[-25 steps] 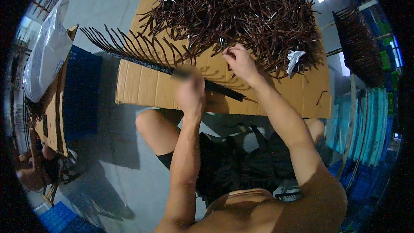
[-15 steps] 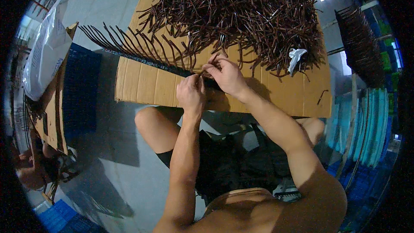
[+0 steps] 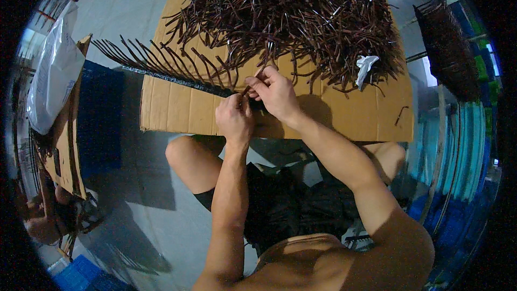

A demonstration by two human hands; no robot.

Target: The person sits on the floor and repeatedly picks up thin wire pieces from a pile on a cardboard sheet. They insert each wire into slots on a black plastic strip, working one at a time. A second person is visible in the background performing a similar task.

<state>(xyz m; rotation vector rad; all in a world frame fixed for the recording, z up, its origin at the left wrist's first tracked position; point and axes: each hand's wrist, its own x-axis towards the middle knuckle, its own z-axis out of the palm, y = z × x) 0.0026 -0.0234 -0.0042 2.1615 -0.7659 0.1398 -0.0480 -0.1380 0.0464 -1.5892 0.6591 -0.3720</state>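
Note:
A long dark strip (image 3: 167, 77) lies slantwise over the left part of the cardboard, with thin dark-brown curved pieces standing out along it in a row like a comb. My left hand (image 3: 235, 117) is closed at the strip's near end, its fingers pinching it. Just to the right, my right hand (image 3: 276, 95) pinches a thin brown stick-like piece (image 3: 246, 90) against that end, close to the left fingertips. What the fingertips cover is partly hidden. Beyond both hands spreads a big tangled heap of similar brown pieces (image 3: 291, 16), some with pale shiny ends.
The cardboard sheet (image 3: 183, 113) lies before my crossed legs. A crumpled white scrap (image 3: 366, 68) rests at the heap's right edge, and one loose piece (image 3: 401, 116) lies near the right corner. At left stands a blue crate (image 3: 101, 118) beside a white plastic bag (image 3: 56, 78). Another person (image 3: 46, 221) sits lower left.
The view has shifted slightly. My right hand has turned a little and drawn closer to the left fingertips, with the brown piece still pinched; the left hand keeps its hold.

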